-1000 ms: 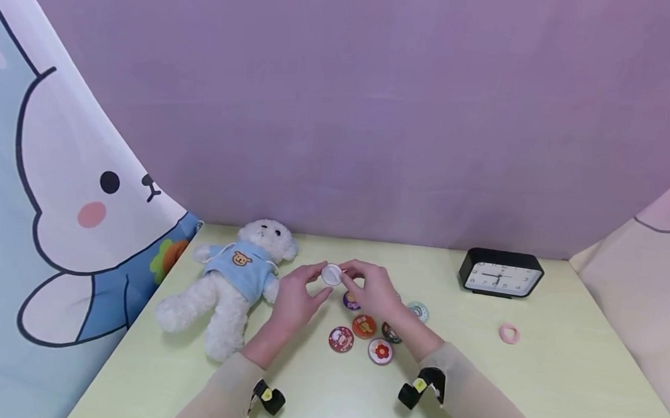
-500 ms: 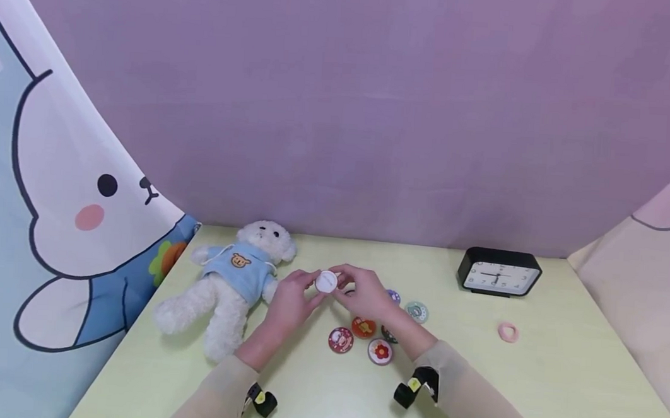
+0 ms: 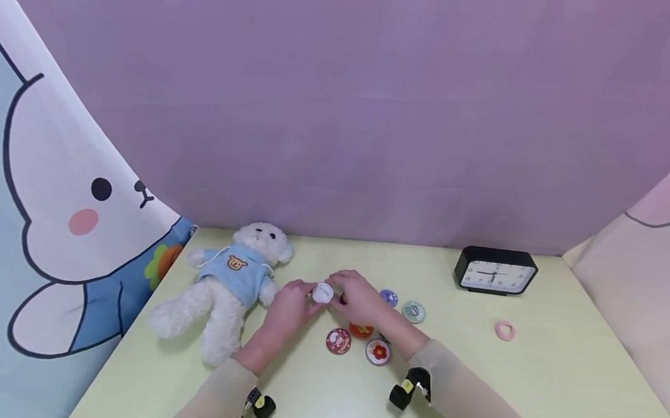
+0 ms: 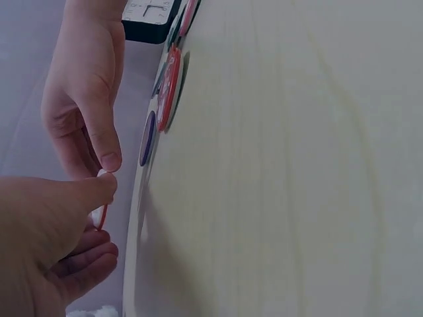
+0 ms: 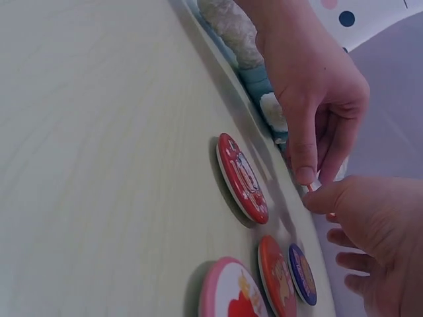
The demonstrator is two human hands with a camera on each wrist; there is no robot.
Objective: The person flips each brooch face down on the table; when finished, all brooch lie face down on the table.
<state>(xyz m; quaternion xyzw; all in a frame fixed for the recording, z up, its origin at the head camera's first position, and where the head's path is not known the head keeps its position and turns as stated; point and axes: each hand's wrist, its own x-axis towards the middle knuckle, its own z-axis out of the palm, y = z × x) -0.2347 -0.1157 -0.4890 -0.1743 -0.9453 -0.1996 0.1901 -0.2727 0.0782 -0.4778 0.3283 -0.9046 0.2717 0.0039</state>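
A round pin badge (image 3: 322, 293) is held above the table between both hands, its white back facing up toward the head camera. My left hand (image 3: 290, 306) pinches its left edge between thumb and fingers. On the opposite edge, my right hand (image 3: 357, 297) pinches it too. A red rim of the badge (image 4: 102, 216) shows in the left wrist view; its printed front is hidden. Below the hands lie several other badges: a red one (image 3: 338, 341), an orange one (image 3: 361, 331), a flower one (image 3: 378, 352), a green one (image 3: 413, 312) and a purple one (image 3: 388, 297).
A white plush toy (image 3: 224, 307) in a blue hoodie lies left of the hands. A black alarm clock (image 3: 496, 272) stands at the back right, with a pink hair tie (image 3: 505, 330) in front of it. A purple cloth (image 3: 374, 110) hangs behind the pale table (image 3: 530, 396).
Both hands have moved slightly left and lower with the badge, whose white back now shows more fully. The purple badge to the right has come into view from behind the right hand.
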